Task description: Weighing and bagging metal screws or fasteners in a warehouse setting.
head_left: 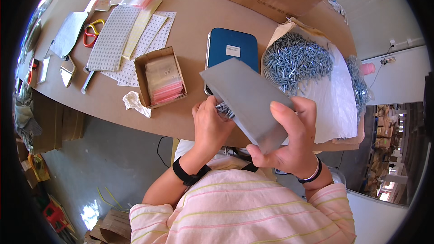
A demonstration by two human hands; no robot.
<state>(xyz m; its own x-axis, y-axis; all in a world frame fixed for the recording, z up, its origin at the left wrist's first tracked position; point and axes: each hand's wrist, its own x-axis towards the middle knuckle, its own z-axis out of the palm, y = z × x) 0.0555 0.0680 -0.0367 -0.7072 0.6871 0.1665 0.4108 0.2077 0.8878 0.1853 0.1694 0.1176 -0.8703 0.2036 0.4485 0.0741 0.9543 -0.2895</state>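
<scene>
Bright light filled the view, glare whitened a patch of floor (120, 160), and edges bowed toward black borders.

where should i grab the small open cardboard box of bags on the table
Grip the box by its left and right walls, probably from the near side: it stands upright, open-topped, rim exposed, bags inside. A crumpled white scrap lies by its near-left corner.
</scene>
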